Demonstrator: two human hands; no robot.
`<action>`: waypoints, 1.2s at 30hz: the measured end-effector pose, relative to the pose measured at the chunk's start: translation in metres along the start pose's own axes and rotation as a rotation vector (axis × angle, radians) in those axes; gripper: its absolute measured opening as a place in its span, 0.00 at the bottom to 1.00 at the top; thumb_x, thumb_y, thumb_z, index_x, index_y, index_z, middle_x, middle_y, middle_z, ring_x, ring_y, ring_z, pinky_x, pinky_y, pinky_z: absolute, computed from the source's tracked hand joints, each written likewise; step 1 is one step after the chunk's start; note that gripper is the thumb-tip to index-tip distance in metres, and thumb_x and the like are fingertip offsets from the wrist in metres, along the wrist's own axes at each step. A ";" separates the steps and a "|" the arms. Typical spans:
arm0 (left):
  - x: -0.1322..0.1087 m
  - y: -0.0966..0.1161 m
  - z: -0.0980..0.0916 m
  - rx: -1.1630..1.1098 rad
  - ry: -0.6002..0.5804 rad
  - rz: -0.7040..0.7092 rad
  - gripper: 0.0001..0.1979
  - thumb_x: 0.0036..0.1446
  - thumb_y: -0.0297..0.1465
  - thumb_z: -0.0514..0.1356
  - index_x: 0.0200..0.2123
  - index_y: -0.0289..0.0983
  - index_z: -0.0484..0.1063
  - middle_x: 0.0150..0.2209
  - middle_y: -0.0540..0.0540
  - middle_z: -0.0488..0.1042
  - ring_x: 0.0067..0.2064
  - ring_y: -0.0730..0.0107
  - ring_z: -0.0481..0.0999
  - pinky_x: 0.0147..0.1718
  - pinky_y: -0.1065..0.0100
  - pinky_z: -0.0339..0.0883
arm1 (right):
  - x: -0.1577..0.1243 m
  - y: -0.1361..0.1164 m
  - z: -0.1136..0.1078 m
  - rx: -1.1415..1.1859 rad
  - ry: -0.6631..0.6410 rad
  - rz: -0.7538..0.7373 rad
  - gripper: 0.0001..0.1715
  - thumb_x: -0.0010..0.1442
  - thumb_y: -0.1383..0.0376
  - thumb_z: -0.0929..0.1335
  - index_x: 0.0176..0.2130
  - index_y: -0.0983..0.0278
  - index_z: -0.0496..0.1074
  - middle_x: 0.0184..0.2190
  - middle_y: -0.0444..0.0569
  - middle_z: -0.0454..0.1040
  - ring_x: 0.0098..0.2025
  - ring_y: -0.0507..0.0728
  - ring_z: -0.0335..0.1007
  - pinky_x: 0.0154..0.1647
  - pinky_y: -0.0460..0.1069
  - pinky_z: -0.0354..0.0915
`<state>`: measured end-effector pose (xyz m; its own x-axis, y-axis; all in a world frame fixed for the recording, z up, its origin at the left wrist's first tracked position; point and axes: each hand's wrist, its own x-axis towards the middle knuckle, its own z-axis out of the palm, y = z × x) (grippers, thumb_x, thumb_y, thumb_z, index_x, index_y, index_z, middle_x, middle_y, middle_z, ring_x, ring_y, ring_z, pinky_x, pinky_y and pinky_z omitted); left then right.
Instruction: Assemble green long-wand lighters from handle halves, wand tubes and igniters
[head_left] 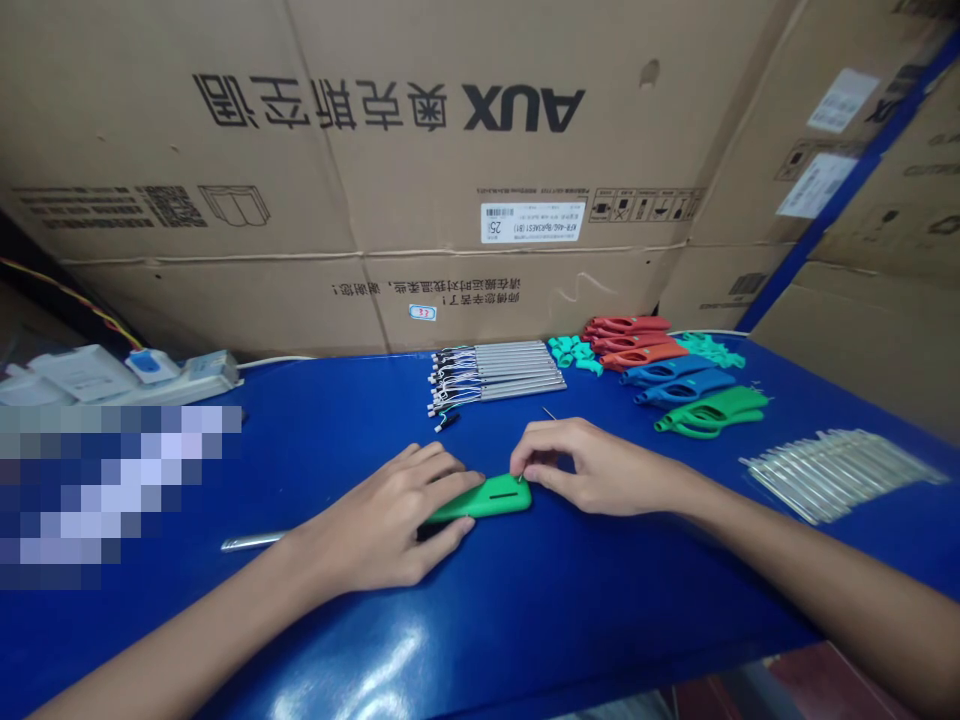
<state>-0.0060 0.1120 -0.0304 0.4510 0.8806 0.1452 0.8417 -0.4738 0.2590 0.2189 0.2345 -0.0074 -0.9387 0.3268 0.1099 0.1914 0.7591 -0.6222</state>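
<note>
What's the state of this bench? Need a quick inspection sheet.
Surface: glossy blue bench top, part of it blurred at left.
Job's things: green plastic handle; thin metal pin, tip at the handle's slot.
Grippers: left hand over the handle; right hand pinching the pin.
Clutter: metal tube assemblies, red handles, blue handles, green handles, teal plastic parts, bagged metal rods, loose metal rod, power strip.
Cables: white cord; red-and-yellow wire.
Surroundings: AUX cardboard cartons.
</note>
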 end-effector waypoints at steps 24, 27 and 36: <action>0.001 0.000 -0.001 0.015 0.016 0.026 0.16 0.66 0.34 0.53 0.54 0.37 0.70 0.44 0.42 0.73 0.45 0.60 0.71 0.47 0.57 0.66 | -0.001 -0.002 0.003 -0.052 0.001 -0.018 0.08 0.62 0.73 0.65 0.40 0.66 0.73 0.37 0.47 0.74 0.37 0.51 0.67 0.40 0.46 0.61; 0.001 0.000 -0.001 0.017 0.018 0.025 0.16 0.65 0.34 0.54 0.54 0.37 0.70 0.44 0.42 0.73 0.45 0.60 0.71 0.47 0.57 0.66 | -0.001 -0.002 0.004 -0.060 0.003 -0.020 0.09 0.62 0.73 0.64 0.40 0.65 0.73 0.38 0.47 0.74 0.38 0.52 0.67 0.40 0.46 0.61; -0.001 -0.001 0.001 0.012 0.019 0.009 0.17 0.66 0.35 0.54 0.55 0.38 0.69 0.47 0.42 0.73 0.48 0.59 0.71 0.51 0.54 0.65 | -0.004 0.006 -0.017 -0.370 0.007 0.148 0.06 0.61 0.69 0.65 0.41 0.64 0.69 0.42 0.50 0.73 0.43 0.57 0.68 0.44 0.50 0.61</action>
<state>-0.0071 0.1121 -0.0314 0.4530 0.8760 0.1654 0.8411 -0.4815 0.2464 0.2287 0.2474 0.0011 -0.8912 0.4512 0.0464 0.4165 0.8545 -0.3102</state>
